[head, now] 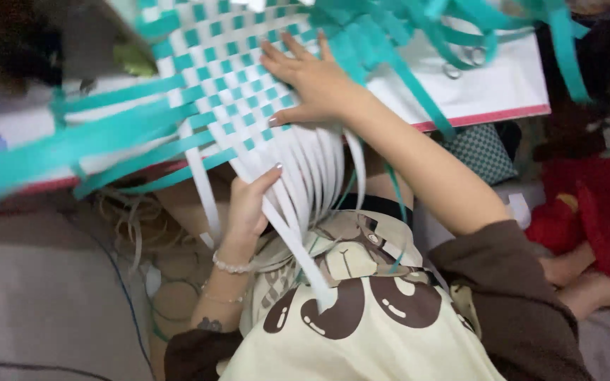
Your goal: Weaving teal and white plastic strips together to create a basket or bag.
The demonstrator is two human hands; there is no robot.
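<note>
1. Teal-and-white checkered mat of woven flat plastic strips (pixel 227 77) lies on a white board with a red edge (pixel 503 92), near the frame's top.
2. Right hand (pixel 312 77) lies open, palm down, fingers spread, pressing flat on the mat's weave.
3. Left hand (pixel 248 204) grips loose white strips (pixel 305 176) hanging off the mat's near edge, thumb up.
4. Loose teal strips (pixel 72 141) trail off to the left.
5. Bead bracelet (pixel 231 266) sits on the left wrist.
</note>
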